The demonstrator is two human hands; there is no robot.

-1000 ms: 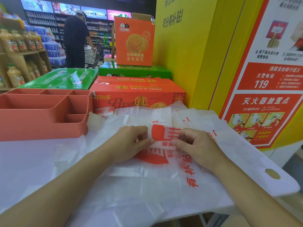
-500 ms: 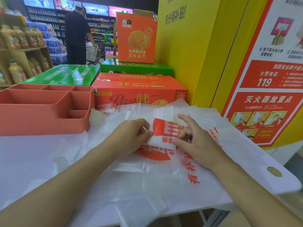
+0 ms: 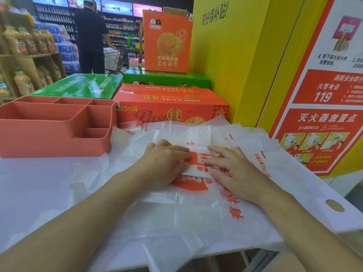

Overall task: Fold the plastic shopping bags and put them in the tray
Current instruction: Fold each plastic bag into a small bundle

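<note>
A small folded white plastic bag [image 3: 198, 163] with red print lies on top of a spread pile of white shopping bags [image 3: 225, 209] on the table. My left hand [image 3: 163, 161] rests flat on the folded bag's left side, fingers stretched over it. My right hand [image 3: 229, 167] presses its right side with straight fingers. A salmon-red divided tray [image 3: 55, 142] stands at the far left of the table, and no bag shows in its compartments.
An orange carton [image 3: 170, 103] and green boxes [image 3: 78, 85] sit just behind the table. A yellow wall with a fire-safety poster [image 3: 322, 107] closes the right side. A person with a shopping cart [image 3: 90, 36] stands in the far aisle. The table's near edge runs below my forearms.
Both hands have gone from pinching the small folded bag to lying flat on it, pressing it down. The fold now sits flatter against the pile.
</note>
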